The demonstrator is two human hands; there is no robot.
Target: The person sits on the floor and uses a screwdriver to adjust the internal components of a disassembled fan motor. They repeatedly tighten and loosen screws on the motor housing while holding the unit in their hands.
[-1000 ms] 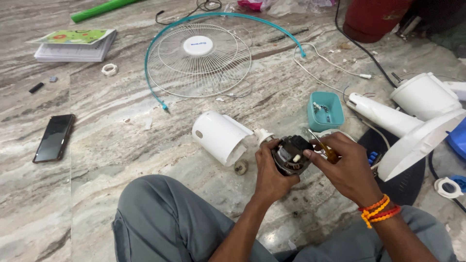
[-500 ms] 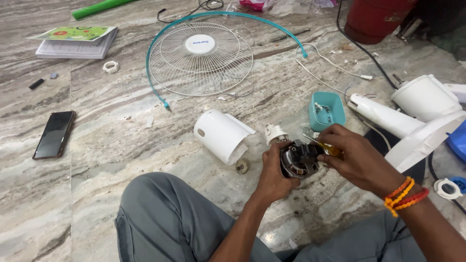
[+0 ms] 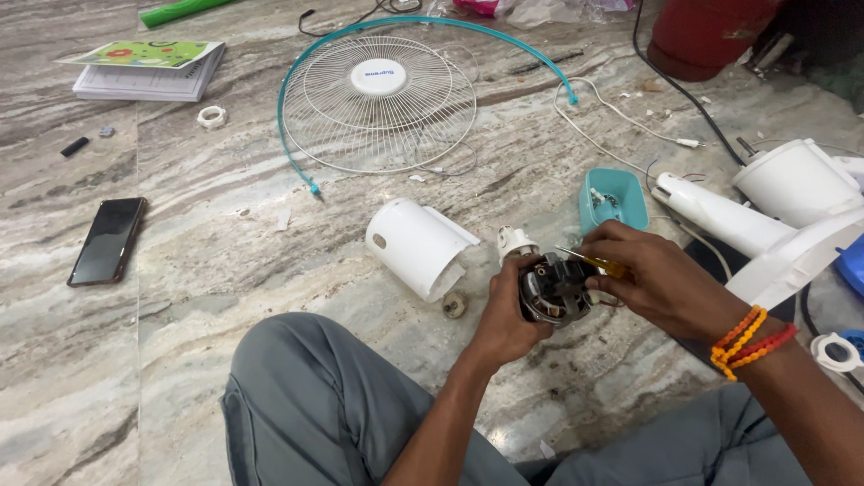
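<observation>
Slippage looks the main risk: left hand (image 3: 507, 315) clasps the fan motor (image 3: 553, 288) at frame centre-right, just above the floor, while right hand (image 3: 657, 279) pinches a yellow-handled screwdriver (image 3: 594, 262) against it, whose tip could skid into the windings.

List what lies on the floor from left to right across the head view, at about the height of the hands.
Black phone → white cylindrical cover → left hand gripping the fan motor → right hand with a yellow-handled screwdriver → white fan stand parts.
</observation>
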